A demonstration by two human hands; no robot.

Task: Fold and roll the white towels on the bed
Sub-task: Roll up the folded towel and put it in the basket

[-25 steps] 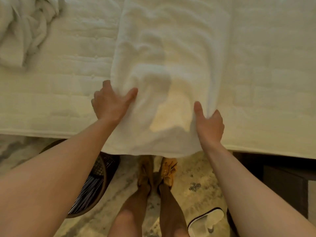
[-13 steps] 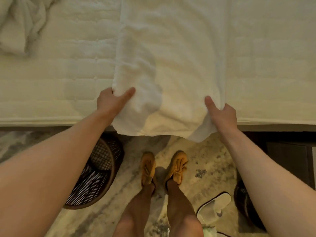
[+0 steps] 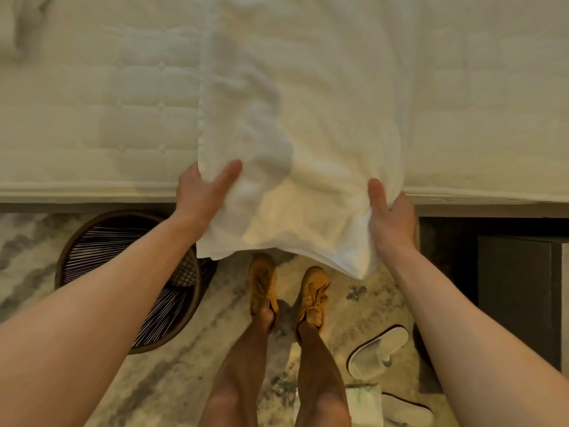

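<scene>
Seemingly taut, a white towel (image 3: pixel 308 103) lies lengthwise across the bed (image 3: pixel 98 118), its near end overhanging the bed's front edge (both corners gripped), left hand (image 3: pixel 203 192) and right hand (image 3: pixel 391 217) grasping.

white towel (image 3: pixel 323 103), quilted cream bed (image 3: pixel 92 118), tan shoes (image 3: pixel 261 285)

Arms outstretched, left hand (image 3: pixel 200 195) and right hand (image 3: pixel 392 220) pinch the towel (image 3: pixel 323 118), thumbs on top.

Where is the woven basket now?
In the head view the woven basket sits on the floor at lower left, below the bed edge, partly hidden by the left forearm.
</scene>
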